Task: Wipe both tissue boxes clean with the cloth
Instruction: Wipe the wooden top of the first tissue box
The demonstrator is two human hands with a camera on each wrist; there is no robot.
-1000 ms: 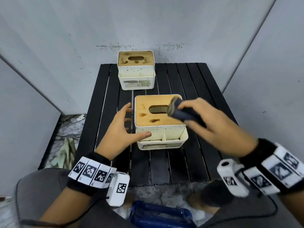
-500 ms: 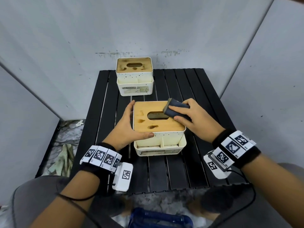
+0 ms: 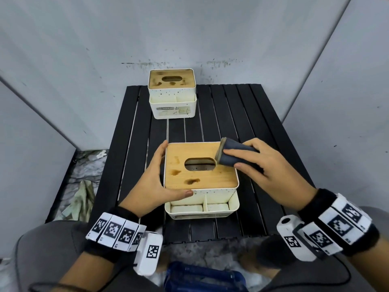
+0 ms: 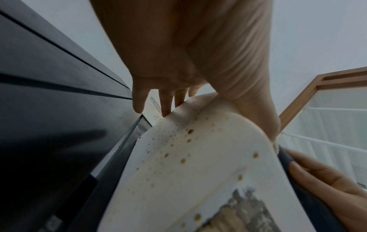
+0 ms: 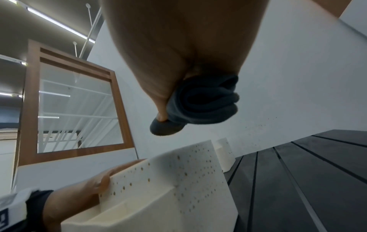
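- Head: your left hand (image 3: 147, 182), fingers (image 3: 162, 150) straight, braces the near box (image 3: 212, 194) against sliding; your right hand (image 3: 261, 167) grips the cloth (image 3: 233, 157) at its stained lid (image 3: 210, 180); the far box (image 3: 172, 106) is spotted too.
- Left wrist: fingers (image 4: 165, 103) press its speckled wall.
- Right wrist: cloth (image 5: 208, 103) bunched into a pad.

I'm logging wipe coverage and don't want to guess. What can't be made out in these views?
- Whether the cloth touches the near box: head view, the right hand and the roll itself cover the underside.
- Inside the near box: head view, the slot is mostly shadow.
- The far box, back and sides: head view shows only top and front.
- The label on the near box: left wrist view, blurred and cut by the edge.
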